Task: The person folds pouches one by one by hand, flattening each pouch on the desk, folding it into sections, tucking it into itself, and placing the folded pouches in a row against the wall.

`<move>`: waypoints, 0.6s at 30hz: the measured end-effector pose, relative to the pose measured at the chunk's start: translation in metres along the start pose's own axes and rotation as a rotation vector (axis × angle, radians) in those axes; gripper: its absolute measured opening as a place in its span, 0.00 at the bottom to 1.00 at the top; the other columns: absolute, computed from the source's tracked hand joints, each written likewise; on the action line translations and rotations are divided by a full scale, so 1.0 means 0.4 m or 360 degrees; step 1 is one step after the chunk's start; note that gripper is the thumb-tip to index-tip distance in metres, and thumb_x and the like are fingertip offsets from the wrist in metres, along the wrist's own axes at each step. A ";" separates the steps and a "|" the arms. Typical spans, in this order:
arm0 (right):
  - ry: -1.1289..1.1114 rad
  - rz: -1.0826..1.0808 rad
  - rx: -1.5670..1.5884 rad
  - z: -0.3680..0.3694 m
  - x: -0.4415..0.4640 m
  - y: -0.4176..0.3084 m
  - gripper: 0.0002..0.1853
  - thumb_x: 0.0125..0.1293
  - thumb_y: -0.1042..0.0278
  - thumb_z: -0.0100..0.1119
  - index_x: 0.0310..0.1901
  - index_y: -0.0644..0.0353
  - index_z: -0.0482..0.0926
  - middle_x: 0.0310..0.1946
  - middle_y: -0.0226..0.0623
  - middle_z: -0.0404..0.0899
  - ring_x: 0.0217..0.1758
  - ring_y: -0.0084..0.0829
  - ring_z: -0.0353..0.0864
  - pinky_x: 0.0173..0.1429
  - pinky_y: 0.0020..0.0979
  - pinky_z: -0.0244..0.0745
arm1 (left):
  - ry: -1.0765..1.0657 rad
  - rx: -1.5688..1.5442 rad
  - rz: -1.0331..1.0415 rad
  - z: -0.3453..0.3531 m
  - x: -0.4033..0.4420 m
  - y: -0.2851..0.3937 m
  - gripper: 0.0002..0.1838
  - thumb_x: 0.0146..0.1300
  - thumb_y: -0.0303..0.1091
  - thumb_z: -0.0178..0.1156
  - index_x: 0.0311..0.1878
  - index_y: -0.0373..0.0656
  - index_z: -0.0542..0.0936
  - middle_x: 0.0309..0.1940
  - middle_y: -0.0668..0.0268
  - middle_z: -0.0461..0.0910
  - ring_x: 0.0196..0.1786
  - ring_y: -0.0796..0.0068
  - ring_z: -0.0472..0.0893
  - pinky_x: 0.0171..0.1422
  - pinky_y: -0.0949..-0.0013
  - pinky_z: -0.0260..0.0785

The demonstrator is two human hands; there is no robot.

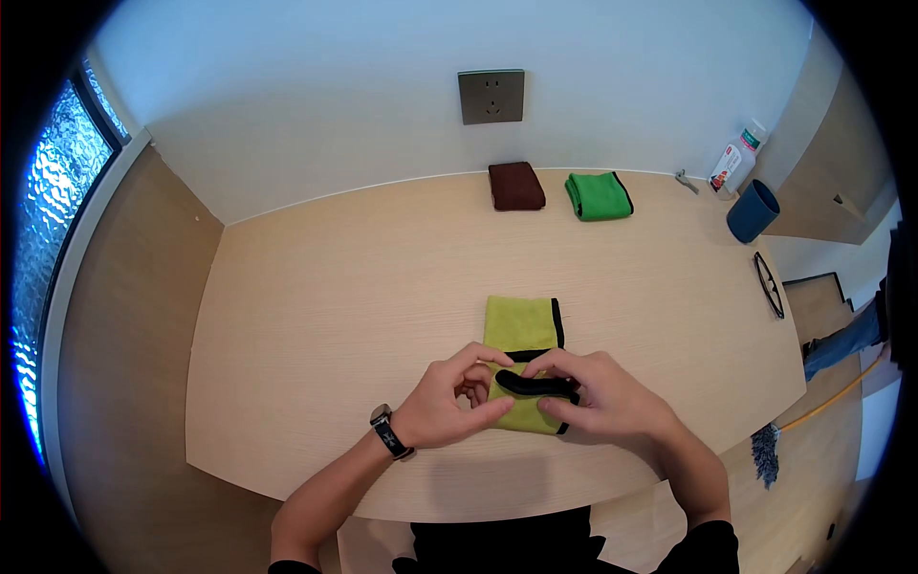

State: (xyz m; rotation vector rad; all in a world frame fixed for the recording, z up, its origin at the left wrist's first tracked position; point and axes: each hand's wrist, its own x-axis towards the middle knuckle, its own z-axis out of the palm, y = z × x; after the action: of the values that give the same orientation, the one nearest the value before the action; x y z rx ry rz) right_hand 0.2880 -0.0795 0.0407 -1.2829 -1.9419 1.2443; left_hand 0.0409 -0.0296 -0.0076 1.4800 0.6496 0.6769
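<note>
A yellow-green cloth (pixel 522 323) with black edging lies partly folded near the front of the table. Its near part is lifted and bent, with a black edge facing up between my hands. My left hand (pixel 452 395), with a black watch on the wrist, holds the cloth's left side, thumb and fingers curled. On the right side, my right hand (pixel 598 392) pinches the same cloth between thumb and fingers.
Folded brown (pixel 516 187) and green (pixel 600 196) cloths lie by the wall. A bottle (pixel 734 166), blue cup (pixel 753 211) and glasses (pixel 769 285) stand or lie at the right edge. Beyond are a mop (pixel 766 453) and another person's leg (pixel 843 342).
</note>
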 end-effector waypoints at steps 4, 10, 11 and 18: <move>0.0136 0.0062 0.0114 0.004 0.000 -0.016 0.12 0.70 0.73 0.63 0.53 0.64 0.79 0.31 0.41 0.85 0.30 0.29 0.83 0.37 0.30 0.77 | 0.0014 0.0150 -0.0138 0.003 0.005 0.006 0.09 0.69 0.31 0.69 0.44 0.38 0.80 0.27 0.74 0.79 0.30 0.90 0.74 0.33 0.78 0.65; 0.0321 0.0067 0.0028 0.019 0.014 0.017 0.08 0.67 0.75 0.70 0.45 0.66 0.83 0.29 0.31 0.84 0.30 0.19 0.81 0.37 0.24 0.77 | 0.0154 0.0748 -0.0108 0.006 0.007 0.020 0.09 0.66 0.33 0.70 0.38 0.38 0.80 0.20 0.74 0.77 0.23 0.87 0.72 0.28 0.76 0.65; 0.0322 0.0068 0.0028 0.021 0.015 0.019 0.08 0.67 0.75 0.70 0.45 0.66 0.83 0.29 0.31 0.84 0.30 0.19 0.81 0.37 0.24 0.77 | 0.0179 0.0934 -0.0041 0.007 0.007 0.019 0.10 0.65 0.34 0.70 0.37 0.38 0.80 0.19 0.73 0.76 0.22 0.86 0.72 0.28 0.75 0.65; 0.0442 0.0033 -0.0054 0.033 0.021 0.031 0.09 0.64 0.74 0.74 0.42 0.67 0.84 0.29 0.31 0.84 0.30 0.18 0.81 0.36 0.24 0.78 | 0.0187 0.1103 0.0139 0.004 0.005 0.018 0.11 0.63 0.35 0.72 0.41 0.39 0.82 0.20 0.71 0.78 0.22 0.85 0.73 0.28 0.75 0.65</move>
State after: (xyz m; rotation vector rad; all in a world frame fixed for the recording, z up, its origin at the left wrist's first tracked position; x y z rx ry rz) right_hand 0.2795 -0.0757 0.0232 -1.4133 -1.7619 0.9863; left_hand 0.0433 -0.0295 -0.0003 2.1256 0.9759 0.6379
